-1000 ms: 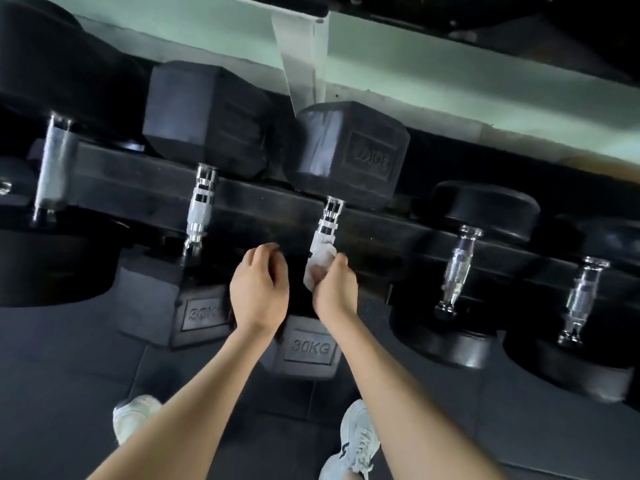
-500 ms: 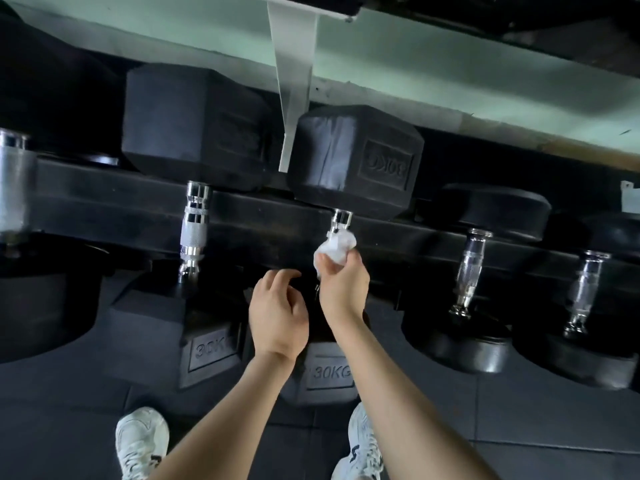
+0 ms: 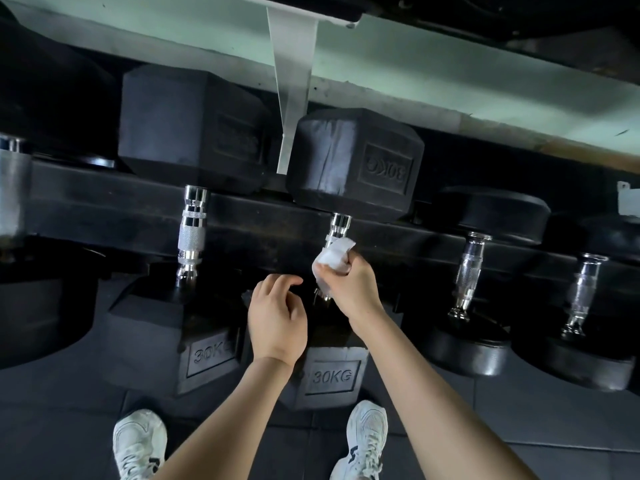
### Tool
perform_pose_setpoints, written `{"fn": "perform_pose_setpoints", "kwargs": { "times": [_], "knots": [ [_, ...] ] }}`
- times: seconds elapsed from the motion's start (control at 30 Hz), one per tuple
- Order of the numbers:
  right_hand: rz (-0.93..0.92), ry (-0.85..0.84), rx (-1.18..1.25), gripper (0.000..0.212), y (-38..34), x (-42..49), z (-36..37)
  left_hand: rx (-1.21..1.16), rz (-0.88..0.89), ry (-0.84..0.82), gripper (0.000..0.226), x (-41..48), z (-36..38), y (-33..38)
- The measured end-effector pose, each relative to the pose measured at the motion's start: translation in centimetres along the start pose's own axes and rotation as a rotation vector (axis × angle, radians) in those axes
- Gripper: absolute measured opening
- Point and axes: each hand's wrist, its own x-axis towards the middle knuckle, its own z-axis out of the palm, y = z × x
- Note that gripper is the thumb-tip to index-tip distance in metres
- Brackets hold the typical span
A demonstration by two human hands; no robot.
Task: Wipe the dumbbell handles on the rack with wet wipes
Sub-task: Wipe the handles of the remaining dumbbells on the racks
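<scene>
On the rack [image 3: 104, 216], the right hand [image 3: 353, 289] reaches forward, fingers curled round a white wipe [image 3: 333, 257] wrapped on the middle dumbbell's chrome handle [image 3: 338, 226]. Beside it, the left hand [image 3: 277, 317] hovers, fingers loosely curled, holding nothing.

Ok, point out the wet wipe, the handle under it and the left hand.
wet wipe [image 3: 333, 254]: head view, bunched top.
handle [image 3: 340, 225]: head view, bare chrome above wipe.
left hand [image 3: 277, 317]: head view, its back.
</scene>
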Motion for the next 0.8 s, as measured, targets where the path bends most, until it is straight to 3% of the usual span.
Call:
{"fn": "perform_pose_setpoints", "kwargs": {
  "times": [0.07, 0.17, 0.2, 0.33, 0.47, 0.6, 0.8],
  "knots": [
    [0.034, -0.044, 0.066, 0.038, -0.3, -0.5, -0.9, 0.011, -0.002, 0.002, 0.033, 0.0, 0.0, 0.0],
    [0.072, -0.051, 0.288, 0.081, -0.5, -1.0, -2.0, 0.020, -0.002, 0.004, 0.034, 0.1, 0.2, -0.1],
    [0.072, -0.037, 0.352, 0.085, -0.9, -1.2, -2.1, 0.020, 0.004, 0.005, 0.034, 0.1, 0.3, -0.2],
    [0.056, 0.067, 0.465, 0.061, -2.1, -1.5, -0.9, 0.015, 0.001, 0.015, 0.033, 0.2, 0.4, -0.3],
    [0.002, 0.248, 0.343, 0.032, -2.7, -0.5, 2.0, -0.012, 0.008, 0.022, 0.036, 0.3, 0.3, -0.2],
    [-0.035, 0.356, 0.257, 0.022, -2.5, 0.8, 2.9, -0.011, 0.020, 0.018, 0.040, 0.3, 0.3, -0.1],
    [-0.086, 0.373, 0.201, 0.030, -3.4, 3.1, 2.2, -0.012, 0.022, 0.005, 0.037, 0.4, 0.3, -0.3]
  ]
}}
